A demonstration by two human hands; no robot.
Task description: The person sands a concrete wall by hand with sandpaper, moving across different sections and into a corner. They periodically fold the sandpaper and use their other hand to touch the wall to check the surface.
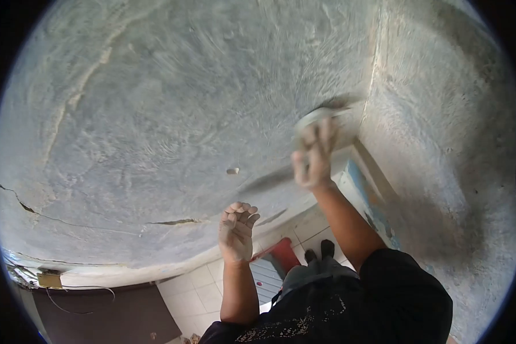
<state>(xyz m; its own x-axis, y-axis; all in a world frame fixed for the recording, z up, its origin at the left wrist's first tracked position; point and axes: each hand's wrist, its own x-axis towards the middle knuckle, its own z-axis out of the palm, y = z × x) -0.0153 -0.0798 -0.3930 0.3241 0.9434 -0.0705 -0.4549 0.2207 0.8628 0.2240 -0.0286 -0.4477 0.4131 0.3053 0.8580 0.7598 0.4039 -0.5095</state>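
My right hand reaches up to the grey, rough-plastered wall, near the corner. Motion smears its fingers, which are bent over a pale rounded pad against the wall; I cannot make out exactly what kind it is. Lower and to the left, my left hand hovers in front of the wall with its fingers loosely curled and nothing visible in them. Pale dust coats both hands.
A side wall meets this one at right. Cracks and a small hole mark the plaster. Below are a red-and-grey object, a dark brown panel, loose wires and a tiled floor.
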